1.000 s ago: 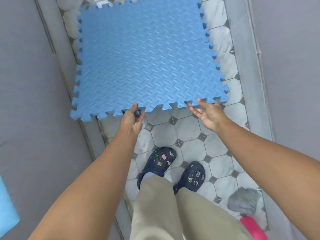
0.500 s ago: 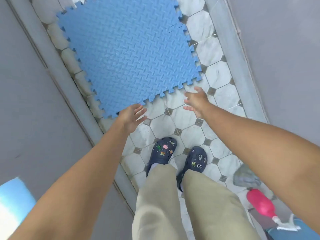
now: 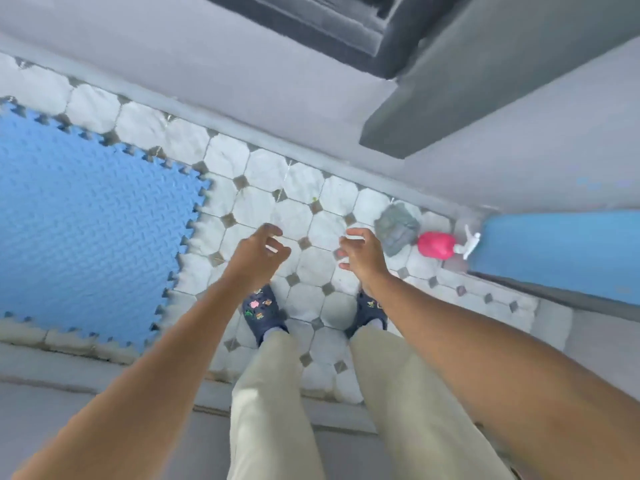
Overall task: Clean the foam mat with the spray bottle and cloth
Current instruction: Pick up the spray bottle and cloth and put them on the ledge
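Observation:
The blue foam mat (image 3: 90, 230) with jigsaw edges lies flat on the tiled floor at the left. A crumpled grey cloth (image 3: 396, 228) rests on the tiles at the right, and beside it lies a pink spray bottle (image 3: 435, 245) with a white trigger head. My left hand (image 3: 259, 251) hovers over the tiles just right of the mat, fingers apart and holding nothing. My right hand (image 3: 362, 252) is also empty with fingers spread, a short way left of the cloth.
White octagonal floor tiles (image 3: 294, 216) form a narrow strip between grey walls (image 3: 242, 64). My two dark clogs (image 3: 261, 313) stand on the tiles below my hands. A second light blue mat (image 3: 561, 251) leans at the right, next to the bottle.
Both hands have let go of the mat, which now lies on the floor. The view has swung right, so the mat sits at the left and the cloth and bottle have come nearer my right hand.

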